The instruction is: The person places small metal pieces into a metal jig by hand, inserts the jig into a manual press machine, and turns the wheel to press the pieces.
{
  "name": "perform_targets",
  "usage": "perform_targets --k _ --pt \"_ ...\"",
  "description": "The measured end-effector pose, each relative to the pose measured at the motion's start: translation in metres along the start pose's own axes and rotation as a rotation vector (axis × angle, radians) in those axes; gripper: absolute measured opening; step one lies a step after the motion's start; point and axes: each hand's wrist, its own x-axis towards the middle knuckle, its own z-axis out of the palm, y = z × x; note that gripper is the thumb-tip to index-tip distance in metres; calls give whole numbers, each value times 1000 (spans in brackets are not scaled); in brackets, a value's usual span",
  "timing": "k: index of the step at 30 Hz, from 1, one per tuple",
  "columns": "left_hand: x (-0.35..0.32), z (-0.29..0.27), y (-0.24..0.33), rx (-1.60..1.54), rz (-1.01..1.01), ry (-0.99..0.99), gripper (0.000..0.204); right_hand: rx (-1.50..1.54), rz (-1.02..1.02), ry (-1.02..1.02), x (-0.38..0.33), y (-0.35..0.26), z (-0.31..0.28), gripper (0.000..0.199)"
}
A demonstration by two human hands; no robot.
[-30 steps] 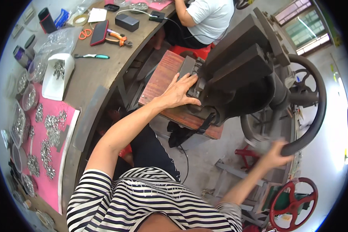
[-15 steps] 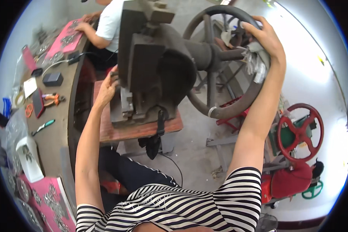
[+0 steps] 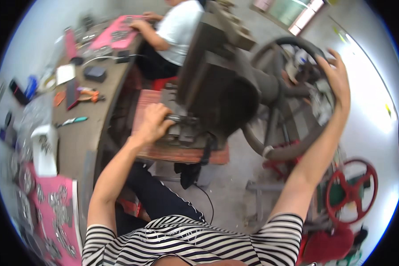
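A heavy dark metal machine point(image 3: 217, 84), like a hand press, stands in front of me on a reddish wooden board. At its base my left hand point(image 3: 154, 123) is closed, fingers curled round a short metal bar point(image 3: 175, 118) beside the clamped metal blocks point(image 3: 181, 133). A large dark handwheel point(image 3: 292, 153) sits on the machine's right side. My right hand point(image 3: 338, 80) is on the upper right of its rim, thumb and fingers around it. Whitish wrapping point(image 3: 319, 104) covers part of the rim below that hand. Motion blurs the picture somewhat.
A workbench point(image 3: 75, 142) on the left bears orange-handled pliers point(image 3: 89, 94), a teal-handled tool point(image 3: 73, 120), a white box point(image 3: 44, 150) and a pink mat point(image 3: 53, 213) with metal ornaments. Beyond it sits a person in white point(image 3: 181, 31). A red handwheel point(image 3: 352, 190) stands at right.
My left hand has come from behind the machine's left edge onto the bar at its base. The view has shifted, so the machine appears lower and farther right. My right hand stays on the handwheel.
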Motion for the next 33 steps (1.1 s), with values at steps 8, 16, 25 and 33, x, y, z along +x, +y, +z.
perform_targets --k 8,16,25,33 --pt "-144 -79 69 161 -330 311 25 441 -922 -294 -204 -169 129 35" --pt "-268 -148 171 540 -738 575 30 1051 -901 -707 -328 -281 297 54" --pt "-379 -174 237 813 -1011 685 31 1180 -1097 -726 -445 -388 306 40" --pt "-421 -189 241 804 -1141 666 30 1170 -1135 -733 -487 -421 321 36"
